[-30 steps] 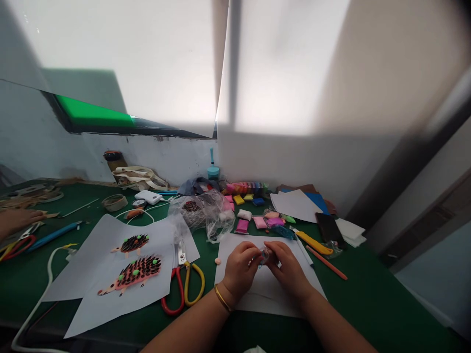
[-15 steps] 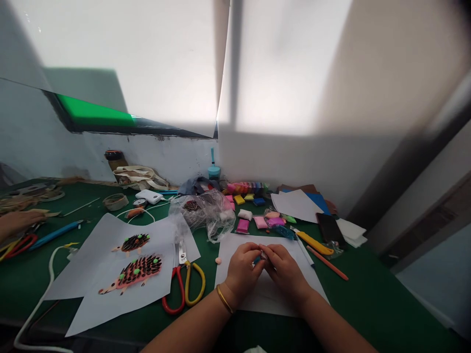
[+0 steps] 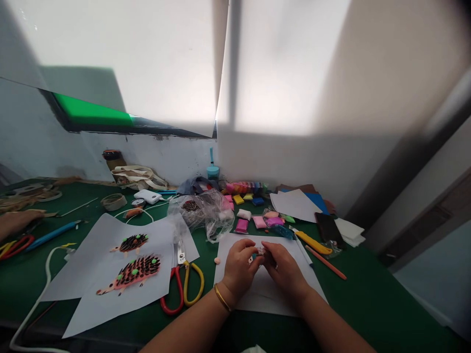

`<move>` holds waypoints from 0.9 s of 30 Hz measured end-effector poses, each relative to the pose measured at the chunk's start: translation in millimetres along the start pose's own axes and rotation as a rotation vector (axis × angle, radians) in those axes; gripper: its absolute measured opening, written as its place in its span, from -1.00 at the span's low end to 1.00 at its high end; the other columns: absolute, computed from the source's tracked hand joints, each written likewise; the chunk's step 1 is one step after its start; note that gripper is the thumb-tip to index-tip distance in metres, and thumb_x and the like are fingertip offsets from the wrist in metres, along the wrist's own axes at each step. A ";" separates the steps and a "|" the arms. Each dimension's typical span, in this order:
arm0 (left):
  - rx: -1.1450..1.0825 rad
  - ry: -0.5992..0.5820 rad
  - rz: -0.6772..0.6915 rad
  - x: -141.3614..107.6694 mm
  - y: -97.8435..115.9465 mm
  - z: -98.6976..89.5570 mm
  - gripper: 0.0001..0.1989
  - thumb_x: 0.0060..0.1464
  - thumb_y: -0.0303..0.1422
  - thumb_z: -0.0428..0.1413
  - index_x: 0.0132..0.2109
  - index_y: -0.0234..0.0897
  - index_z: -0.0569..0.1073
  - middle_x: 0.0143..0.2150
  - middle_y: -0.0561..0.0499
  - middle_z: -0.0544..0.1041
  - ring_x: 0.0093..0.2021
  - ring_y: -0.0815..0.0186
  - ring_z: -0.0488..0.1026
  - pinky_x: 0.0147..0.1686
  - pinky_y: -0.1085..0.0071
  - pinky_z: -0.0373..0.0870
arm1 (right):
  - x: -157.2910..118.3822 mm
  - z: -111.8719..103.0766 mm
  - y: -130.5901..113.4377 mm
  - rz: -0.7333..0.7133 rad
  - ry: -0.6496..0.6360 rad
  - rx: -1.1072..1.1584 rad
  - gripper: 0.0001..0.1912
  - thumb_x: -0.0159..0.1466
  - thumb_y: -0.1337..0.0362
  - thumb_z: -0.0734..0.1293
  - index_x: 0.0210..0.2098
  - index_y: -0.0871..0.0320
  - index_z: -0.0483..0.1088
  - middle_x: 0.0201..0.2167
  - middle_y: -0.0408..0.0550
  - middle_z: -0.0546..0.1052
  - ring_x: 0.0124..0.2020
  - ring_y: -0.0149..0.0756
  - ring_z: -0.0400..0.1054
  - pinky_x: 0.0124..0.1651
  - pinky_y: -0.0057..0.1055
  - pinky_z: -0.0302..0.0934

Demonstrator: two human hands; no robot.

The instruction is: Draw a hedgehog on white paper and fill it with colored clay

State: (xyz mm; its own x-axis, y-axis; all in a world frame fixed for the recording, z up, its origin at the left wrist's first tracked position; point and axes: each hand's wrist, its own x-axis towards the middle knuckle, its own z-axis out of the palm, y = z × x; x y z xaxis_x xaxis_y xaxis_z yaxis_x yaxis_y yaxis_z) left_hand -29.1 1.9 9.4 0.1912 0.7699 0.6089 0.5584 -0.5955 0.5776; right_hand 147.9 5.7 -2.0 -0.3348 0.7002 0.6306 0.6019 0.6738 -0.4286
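My left hand and my right hand meet over a white sheet of paper. Between their fingertips is a small see-through plastic packet with a bluish bit showing; the fingers hide most of it. Both hands are closed in a pinch on it. A small peach-coloured ball lies by the sheet's left edge. Just beyond the sheet are several packets of coloured clay, among them a magenta packet, a pale pink packet and a white packet.
Red-and-yellow-handled scissors lie left of the sheet, beside paper bearing two hedgehog figures. A crumpled plastic bag is behind. A yellow cutter, an orange stick and a phone lie right. Another person's hand is far left.
My fingertips have drawn slightly apart, so more of the see-through packet shows between them. The other person's hand at far left has shifted a little. The view has moved slightly.
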 end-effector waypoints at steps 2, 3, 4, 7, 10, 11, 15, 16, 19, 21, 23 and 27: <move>0.036 -0.021 0.016 -0.2 0.0 0.0 -0.84 0.08 -0.41 0.19 -0.14 -0.22 0.52 -0.06 -0.09 0.47 -0.05 0.14 0.40 -0.02 0.14 0.37 | 0.2 -0.8 0.3 -0.009 -0.013 -0.009 -0.61 0.31 0.31 0.28 0.12 0.10 0.29 -0.10 0.07 0.49 -0.06 -0.15 0.37 -0.03 -0.17 0.36; 0.056 -0.028 0.029 -0.2 0.4 0.2 -0.82 0.08 -0.41 0.20 -0.12 -0.22 0.52 -0.06 -0.09 0.47 -0.04 0.13 0.39 -0.02 0.14 0.36 | 0.3 -1.0 0.5 -0.023 -0.020 -0.019 -0.64 0.31 0.31 0.28 0.10 0.10 0.31 -0.09 0.07 0.49 -0.06 -0.15 0.37 -0.02 -0.17 0.35; 0.079 -0.035 0.042 -0.3 1.0 0.6 -0.82 0.08 -0.41 0.19 -0.12 -0.22 0.52 -0.06 -0.09 0.48 -0.04 0.12 0.39 -0.02 0.14 0.36 | 0.4 -1.0 0.7 -0.039 -0.025 -0.033 -0.65 0.31 0.32 0.27 0.09 0.10 0.33 -0.09 0.07 0.49 -0.06 -0.15 0.37 -0.02 -0.18 0.34; 0.153 -0.057 0.069 0.2 3.4 1.8 -0.89 0.09 -0.45 0.18 -0.19 -0.22 0.51 -0.12 -0.06 0.49 -0.09 0.15 0.40 -0.06 0.17 0.34 | 0.7 -0.5 0.7 -0.068 -0.035 -0.079 -0.69 0.33 0.33 0.24 0.06 0.10 0.36 -0.11 0.07 0.50 -0.09 -0.16 0.37 -0.05 -0.20 0.33; 0.234 -0.078 0.099 1.9 4.5 1.5 -0.95 0.11 -0.47 0.15 -0.29 -0.23 0.48 -0.18 -0.03 0.49 -0.16 0.19 0.39 -0.12 0.20 0.32 | 1.6 -0.4 -0.9 -0.060 -0.059 -0.119 -0.72 0.33 0.33 0.22 0.02 0.11 0.39 -0.14 0.06 0.50 -0.13 -0.16 0.36 -0.09 -0.22 0.31; 0.260 -0.082 0.114 2.6 4.4 0.8 -0.94 0.12 -0.47 0.14 -0.30 -0.23 0.47 -0.19 -0.02 0.49 -0.17 0.20 0.38 -0.12 0.20 0.30 | 2.1 -0.6 -1.7 -0.053 -0.069 -0.132 -0.73 0.33 0.33 0.22 0.00 0.11 0.40 -0.15 0.06 0.50 -0.14 -0.17 0.36 -0.10 -0.22 0.30; 0.351 -0.096 0.173 4.6 3.4 -2.7 -0.93 0.18 -0.46 0.09 -0.29 -0.23 0.43 -0.21 0.00 0.48 -0.16 0.21 0.35 -0.11 0.20 0.27 | 3.0 -1.5 -4.8 -0.041 -0.076 -0.207 -0.74 0.31 0.30 0.24 -0.02 0.13 0.40 -0.23 0.03 0.51 -0.21 -0.18 0.36 -0.14 -0.25 0.24; 0.375 -0.105 0.182 4.6 3.2 -3.3 -0.93 0.18 -0.45 0.08 -0.29 -0.23 0.42 -0.22 0.00 0.47 -0.16 0.20 0.35 -0.11 0.20 0.26 | 2.9 -1.7 -5.4 -0.042 -0.077 -0.227 -0.73 0.29 0.28 0.26 -0.02 0.13 0.40 -0.26 0.02 0.51 -0.23 -0.19 0.35 -0.16 -0.26 0.23; 0.435 -0.153 0.196 3.9 3.1 -3.5 -0.93 0.19 -0.43 0.07 -0.30 -0.23 0.39 -0.26 -0.01 0.44 -0.18 0.19 0.33 -0.12 0.20 0.26 | 1.9 -2.7 -7.6 -0.035 -0.093 -0.268 -0.77 0.27 0.23 0.30 -0.09 0.12 0.43 -0.33 -0.03 0.50 -0.28 -0.21 0.34 -0.20 -0.30 0.17; 0.445 -0.190 0.213 3.5 2.7 -2.9 -0.92 0.19 -0.43 0.06 -0.31 -0.23 0.38 -0.28 -0.01 0.42 -0.19 0.19 0.32 -0.13 0.21 0.26 | 1.5 -3.8 -9.8 -0.028 -0.102 -0.270 -0.85 0.28 0.26 0.27 -0.19 0.11 0.45 -0.33 -0.03 0.50 -0.27 -0.23 0.34 -0.19 -0.31 0.14; 0.412 -0.216 0.228 3.5 2.0 -2.7 -0.90 0.21 -0.42 0.05 -0.31 -0.23 0.38 -0.28 -0.01 0.42 -0.19 0.20 0.32 -0.14 0.22 0.26 | 1.7 -5.5 -12.4 -0.027 -0.103 -0.260 -0.86 0.30 0.30 0.24 -0.23 0.12 0.45 -0.29 -0.03 0.51 -0.24 -0.23 0.34 -0.15 -0.31 0.13; 0.215 -0.172 0.141 4.7 1.6 -4.7 -0.86 0.25 -0.39 -0.01 -0.30 -0.23 0.37 -0.21 -0.02 0.43 -0.18 0.22 0.33 -0.13 0.25 0.27 | 5.2 -9.7 -14.3 -0.037 -0.084 -0.237 -0.83 0.32 0.31 0.21 -0.25 0.12 0.46 -0.26 -0.02 0.51 -0.21 -0.22 0.34 -0.14 -0.29 0.13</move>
State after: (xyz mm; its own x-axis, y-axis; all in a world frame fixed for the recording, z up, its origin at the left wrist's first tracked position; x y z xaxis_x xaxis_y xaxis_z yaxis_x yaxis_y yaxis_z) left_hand -31.1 3.4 15.7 0.4027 0.7216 0.5632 0.6713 -0.6511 0.3541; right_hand 144.6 -2.6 13.7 -0.4128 0.6997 0.5831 0.7378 0.6323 -0.2363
